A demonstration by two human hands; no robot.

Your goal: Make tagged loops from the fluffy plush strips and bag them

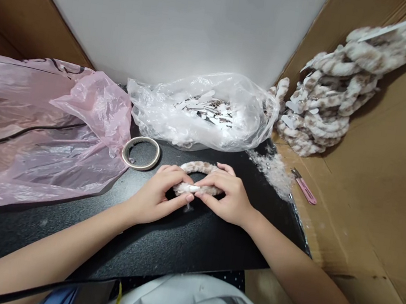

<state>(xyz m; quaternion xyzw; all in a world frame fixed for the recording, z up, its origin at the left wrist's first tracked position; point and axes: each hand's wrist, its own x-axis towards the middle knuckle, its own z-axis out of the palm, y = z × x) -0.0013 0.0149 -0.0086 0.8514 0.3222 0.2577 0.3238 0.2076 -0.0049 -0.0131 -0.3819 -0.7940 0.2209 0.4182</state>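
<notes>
A fluffy white-and-brown ring (pixel 201 167) lies over the black tabletop, held from both sides. My left hand (pixel 161 191) pinches its near left part between thumb and fingers. Opposite it, my right hand (pixel 229 193) grips the near right part, fingertips almost meeting those of the left. Between the fingertips shows a small white piece (pixel 192 189) on the ring's near side. Parts of the ring are hidden under my fingers. A roll of tape (pixel 141 153) lies flat just beyond my left hand.
Behind the ring sits a clear plastic bag (pixel 163 111) of white tags (pixel 212 110). A pink plastic bag (pixel 100 102) spreads at left. Fluffy rings (pixel 328 94) pile up at right, near a pink cutter (pixel 305 187) and loose white fluff (pixel 273 172). Cardboard (pixel 381 197) walls the right side.
</notes>
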